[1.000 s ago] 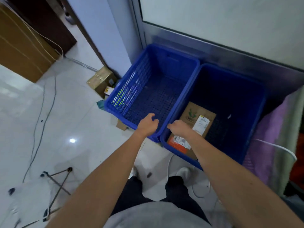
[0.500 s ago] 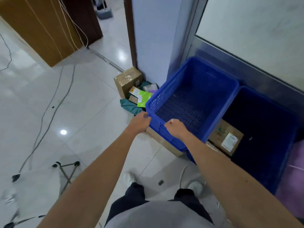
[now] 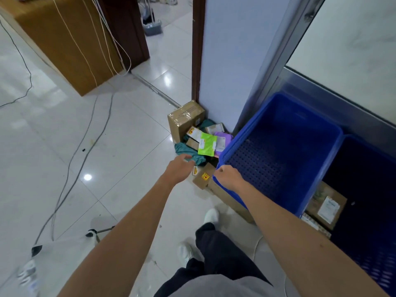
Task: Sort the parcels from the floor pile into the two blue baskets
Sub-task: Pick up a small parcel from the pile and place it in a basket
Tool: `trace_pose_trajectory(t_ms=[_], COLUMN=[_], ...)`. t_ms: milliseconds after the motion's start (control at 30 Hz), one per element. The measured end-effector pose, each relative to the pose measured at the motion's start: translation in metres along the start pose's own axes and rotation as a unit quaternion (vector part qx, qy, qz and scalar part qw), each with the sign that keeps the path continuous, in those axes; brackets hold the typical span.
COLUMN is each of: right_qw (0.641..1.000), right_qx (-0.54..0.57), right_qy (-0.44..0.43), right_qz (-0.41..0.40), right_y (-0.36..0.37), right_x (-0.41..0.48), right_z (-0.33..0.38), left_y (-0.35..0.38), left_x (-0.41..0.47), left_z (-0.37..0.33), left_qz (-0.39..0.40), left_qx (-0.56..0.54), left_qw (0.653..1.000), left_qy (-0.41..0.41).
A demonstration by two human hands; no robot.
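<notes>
- Your left grip [image 3: 179,168] hangs over the white tiled floor [image 3: 120,151], fingers loose and spread, holding nothing, just beside the parcel pile [image 3: 203,142].
- Your right grip [image 3: 228,176] curls over the near corner of the left basket [image 3: 278,159].
- The pile lies on the floor against the pale wall [image 3: 225,61], just beside that basket: a taped brown box [image 3: 185,118], a green pouch [image 3: 206,144] and a purple pouch [image 3: 224,140].
- The right basket [image 3: 368,189] stands against the left one and holds a flat cardboard parcel [image 3: 325,203].
- Cables [image 3: 85,151] run across the tiles towards a wooden cabinet [image 3: 70,43].
</notes>
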State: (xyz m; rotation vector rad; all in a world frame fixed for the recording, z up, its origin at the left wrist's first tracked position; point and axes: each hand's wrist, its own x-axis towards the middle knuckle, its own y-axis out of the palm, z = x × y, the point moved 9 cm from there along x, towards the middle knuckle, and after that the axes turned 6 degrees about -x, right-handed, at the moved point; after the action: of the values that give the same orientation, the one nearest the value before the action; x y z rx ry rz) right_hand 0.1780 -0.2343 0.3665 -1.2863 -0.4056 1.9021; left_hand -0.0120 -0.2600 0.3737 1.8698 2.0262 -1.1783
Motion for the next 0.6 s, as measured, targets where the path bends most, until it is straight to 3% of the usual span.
trace_pose_trajectory(t_ms=[167,600], right_qw=[0.999,0.992], right_qx=[0.027,0.057], right_qy=[-0.004,0.08], right_qz=[0.022,0.079], right_y=[0.002,0.02], right_x=[0.052,0.167], right_z=[0.024,0.046], left_y=[-0.018,-0.035], left_x=[0.045,0.167], left_z=[-0.007,-0.006], left_qz=[0.005,0.057], left_qx=[0.006,0.045], left_qw=[1.0,0.995], left_qy=[-0.013,-0.065])
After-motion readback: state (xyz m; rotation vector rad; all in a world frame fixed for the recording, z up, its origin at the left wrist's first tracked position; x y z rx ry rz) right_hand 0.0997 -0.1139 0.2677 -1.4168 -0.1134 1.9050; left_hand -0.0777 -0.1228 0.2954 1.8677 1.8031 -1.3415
